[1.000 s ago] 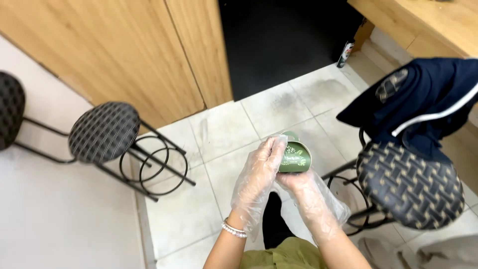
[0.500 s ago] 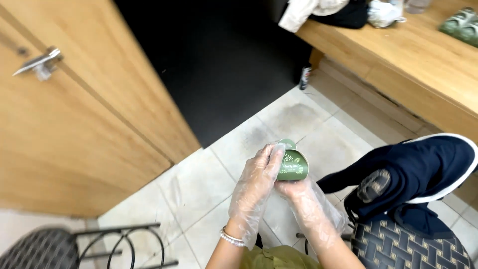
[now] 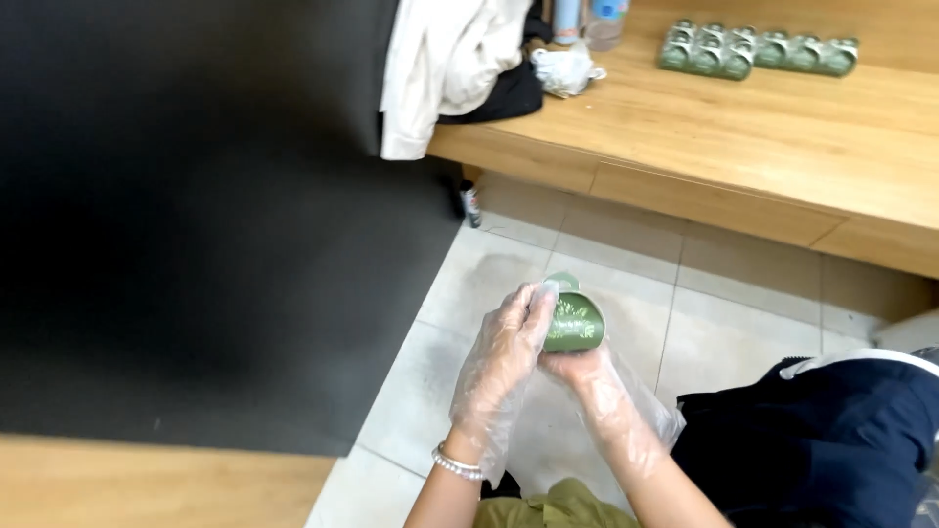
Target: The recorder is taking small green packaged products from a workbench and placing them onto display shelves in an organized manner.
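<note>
- Two gloved hands meet at the middle of the view, both in thin clear plastic gloves, holding one small green tin [image 3: 574, 323] between them.
- The left hand [image 3: 501, 367] curls over the tin's left side, fingertips laid on its top edge; a beaded bracelet [image 3: 459, 463] circles that wrist.
- The right hand [image 3: 599, 391] cups the tin from below and behind, fingers closed under it.
- The tin is round and squat, dull green with a paler pattern on the face turned to the camera; a lighter green rim or lid edge shows at its upper side. Whether the lid is on tight cannot be told.
- It is held in the air above the pale floor tiles [image 3: 724, 332], in front of the person's olive clothing [image 3: 548, 508].
- To the right lies a dark navy garment [image 3: 831, 440] with a white stripe.
- Further out, a wooden bench [image 3: 782, 147] carries a row of similar green tins [image 3: 753, 51], a crumpled white glove [image 3: 567, 70] and white and black cloth [image 3: 450, 59] hanging over its end.
- A large dark mat [image 3: 196, 215] fills the left.
- Against half a second ago, the grip on the tin is unchanged, but the view has swung up and right: the wooden door and its handle are gone, the stool is out of sight, and the bench now shows much more.
</note>
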